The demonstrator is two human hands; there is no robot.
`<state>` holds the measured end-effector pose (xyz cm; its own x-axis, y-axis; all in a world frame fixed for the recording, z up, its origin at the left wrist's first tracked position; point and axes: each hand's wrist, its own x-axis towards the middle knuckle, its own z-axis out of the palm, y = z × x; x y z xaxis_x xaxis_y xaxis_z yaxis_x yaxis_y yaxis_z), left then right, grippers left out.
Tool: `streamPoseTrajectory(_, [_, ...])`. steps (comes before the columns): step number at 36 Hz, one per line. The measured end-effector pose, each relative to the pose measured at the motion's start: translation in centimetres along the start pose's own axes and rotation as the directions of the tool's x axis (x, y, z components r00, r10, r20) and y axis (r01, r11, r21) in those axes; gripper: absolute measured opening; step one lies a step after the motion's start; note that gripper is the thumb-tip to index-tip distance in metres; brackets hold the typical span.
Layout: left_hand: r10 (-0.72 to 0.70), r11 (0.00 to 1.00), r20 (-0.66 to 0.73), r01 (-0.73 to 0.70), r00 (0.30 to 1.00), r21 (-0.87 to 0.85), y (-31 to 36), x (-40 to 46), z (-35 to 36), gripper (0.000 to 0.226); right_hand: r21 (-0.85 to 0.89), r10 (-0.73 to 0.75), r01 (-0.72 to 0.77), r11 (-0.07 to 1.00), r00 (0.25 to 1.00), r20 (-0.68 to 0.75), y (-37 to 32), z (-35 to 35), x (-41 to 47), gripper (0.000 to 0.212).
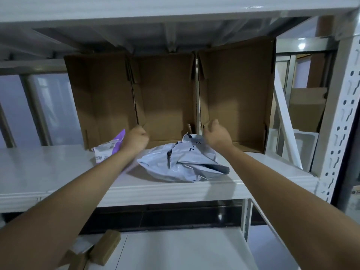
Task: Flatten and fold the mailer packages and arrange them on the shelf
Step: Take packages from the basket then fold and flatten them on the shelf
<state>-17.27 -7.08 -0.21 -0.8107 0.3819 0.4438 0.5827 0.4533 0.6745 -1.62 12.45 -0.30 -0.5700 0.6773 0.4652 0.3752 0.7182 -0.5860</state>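
A crumpled grey mailer (183, 162) lies on the white shelf (48, 168), near its front edge. My right hand (217, 136) is at the mailer's raised top corner, with its fingers curled onto that corner and the thumb up. My left hand (136, 140) is a closed fist just left of the mailer, above the shelf, and I see nothing in it. A purple and white mailer (109, 148) lies behind my left wrist, partly hidden by it.
Two open cardboard boxes (165, 94) (235, 94) stand on their sides at the back of the shelf, mouths facing me. A slotted white upright (339, 133) stands at the right. Small brown boxes (105, 246) sit on the lower level.
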Motion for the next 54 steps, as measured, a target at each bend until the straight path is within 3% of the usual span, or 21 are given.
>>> streamPoseTrajectory(4, [0.222,0.972,0.263,-0.235,0.939,0.019,3.7,-1.4,0.0,0.019,-0.126,-0.138,0.151,0.98,0.985,0.104,-1.8,0.1,-0.8,0.03])
streamPoseTrajectory(6, [0.209,0.963,0.449,-0.262,0.869,0.058,4.4,-2.8,1.1,0.018,-0.163,-0.134,0.172,0.972,0.966,0.22,-2.2,0.8,-1.4,0.041])
streamPoseTrajectory(8, [0.183,0.949,0.533,-0.29,0.826,0.125,3.9,-3.9,2.8,0.032,-0.182,-0.104,0.164,0.97,0.948,0.302,-2.3,1.7,-2.0,0.054])
streamPoseTrajectory(11, [0.202,0.866,0.52,-0.4,0.83,0.302,2.6,-4.7,4.8,0.048,-0.195,-0.114,0.178,0.964,0.947,0.3,-1.9,2.8,-2.8,0.061])
streamPoseTrajectory(16, [0.297,0.777,0.424,-0.474,0.856,0.413,1.2,-6.0,6.1,0.058,-0.197,-0.161,0.223,0.955,0.943,0.29,-1.7,4.0,-4.0,0.065])
streamPoseTrajectory(27, [0.237,0.686,0.414,-0.453,0.879,0.569,1.1,-6.8,6.4,0.061,-0.295,-0.191,0.275,0.915,0.94,0.283,0.0,6.4,-5.0,0.065])
streamPoseTrajectory(43, [0.281,0.676,0.376,-0.46,0.883,0.576,0.3,-4.9,7.4,0.057,-0.368,-0.225,0.298,0.881,0.947,0.23,0.4,7.5,-3.8,0.06])
streamPoseTrajectory(54, [0.251,0.721,0.389,-0.439,0.886,0.536,-0.3,-4.2,7.6,0.058,-0.394,-0.217,0.285,0.874,0.953,0.209,0.3,7.4,-3.8,0.057])
